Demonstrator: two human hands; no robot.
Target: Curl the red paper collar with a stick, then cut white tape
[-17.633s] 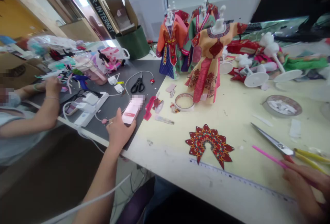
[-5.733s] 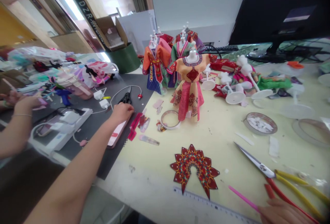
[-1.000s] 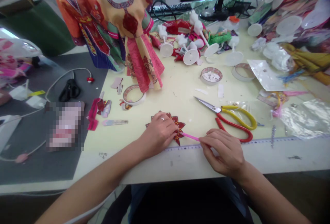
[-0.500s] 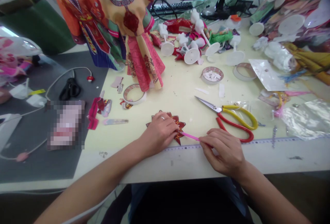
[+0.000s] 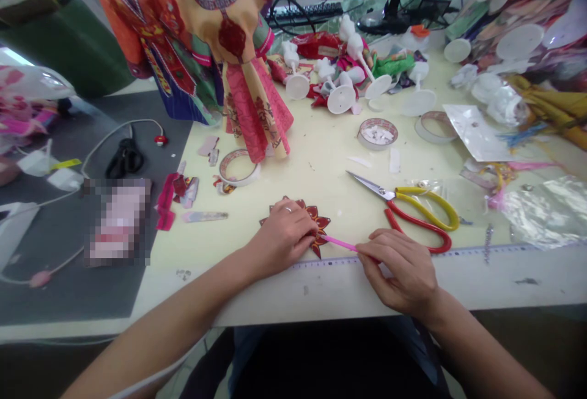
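Note:
My left hand (image 5: 287, 231), with a ring on one finger, lies over a dark red flower-shaped piece (image 5: 323, 221) with pointed petals. Its fingers are bent together and press on the piece, hiding much of it. A thin pink stick (image 5: 339, 243) is pinched in the closed fingers of my right hand (image 5: 398, 270). The stick's far tip meets the flower piece, close to my left fingertips. Just beyond my right hand lie scissors (image 5: 389, 196) with one yellow and one red handle, blades pointing left and away. A ruler strip (image 5: 339, 262) runs along the table below both hands.
Small dressed mannequins (image 5: 233, 38) stand at the back left. White figures on round bases (image 5: 340, 99) lie behind. Tape rolls (image 5: 239, 167), fabric scraps (image 5: 167, 206) and a tape ring of white bits (image 5: 377, 136) are around. Clear plastic bags (image 5: 545, 212) are at right, black scissors (image 5: 125, 157) at left.
Both hands stay almost where they were. My right hand has shifted very slightly to the right with the pink stick.

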